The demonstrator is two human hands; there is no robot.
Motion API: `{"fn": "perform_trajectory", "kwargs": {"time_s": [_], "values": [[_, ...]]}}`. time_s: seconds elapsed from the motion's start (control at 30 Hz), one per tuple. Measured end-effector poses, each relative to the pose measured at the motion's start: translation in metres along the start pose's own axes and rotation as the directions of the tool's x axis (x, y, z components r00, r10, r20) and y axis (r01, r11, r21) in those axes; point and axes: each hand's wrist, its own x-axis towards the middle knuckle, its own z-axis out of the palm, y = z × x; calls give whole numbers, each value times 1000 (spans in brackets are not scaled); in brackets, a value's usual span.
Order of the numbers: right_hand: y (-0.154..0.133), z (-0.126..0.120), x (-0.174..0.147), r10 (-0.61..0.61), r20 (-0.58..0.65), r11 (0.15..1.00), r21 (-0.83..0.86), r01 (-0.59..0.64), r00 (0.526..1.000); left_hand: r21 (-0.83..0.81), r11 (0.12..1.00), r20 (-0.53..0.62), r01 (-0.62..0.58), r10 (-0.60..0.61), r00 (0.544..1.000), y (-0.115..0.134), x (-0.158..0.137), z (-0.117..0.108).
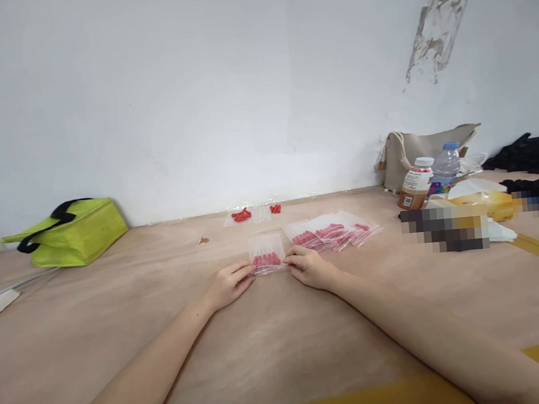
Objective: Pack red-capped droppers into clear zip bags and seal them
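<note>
A small clear zip bag (266, 246) lies flat on the table between my hands, with several red-handled pieces in a row inside it. My left hand (231, 284) pinches its lower left corner, while the fingers of my right hand (309, 266) close on its right edge. To the right, several similar filled bags (331, 231) lie in an overlapping pile. Farther back, loose red pieces (241, 215) rest on clear plastic, and a smaller group of red pieces (275, 209) sits beside them. What the pieces are is too small to tell.
A lime-green bag (83, 234) with a black strap stands at left. On the right are a brown drink bottle (417, 184), a clear bottle (446, 164), a beige bag (415, 145) and black material (529, 155). The white wall (204, 107) bounds the table's back.
</note>
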Motion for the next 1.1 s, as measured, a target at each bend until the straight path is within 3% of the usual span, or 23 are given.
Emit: {"fn": "perform_trajectory", "kwargs": {"time_s": [0.23,0.47,0.67,0.97,1.1], "values": [[0,2,5,-87,78,921,-373,110,993,259,953,-39,-157,173,984,-1,6,5],[7,-3,8,-306,127,751,-577,322,943,456,817,53,-353,371,927,-5,14,-1],[10,-5,11,-386,149,694,-604,393,910,412,839,50,-354,367,929,-7,13,1],[3,4,13,-343,60,726,-616,306,937,314,915,-9,-255,272,962,0,13,4],[-12,17,29,-348,138,727,-585,360,927,346,903,-15,-254,276,961,6,16,4]]}}
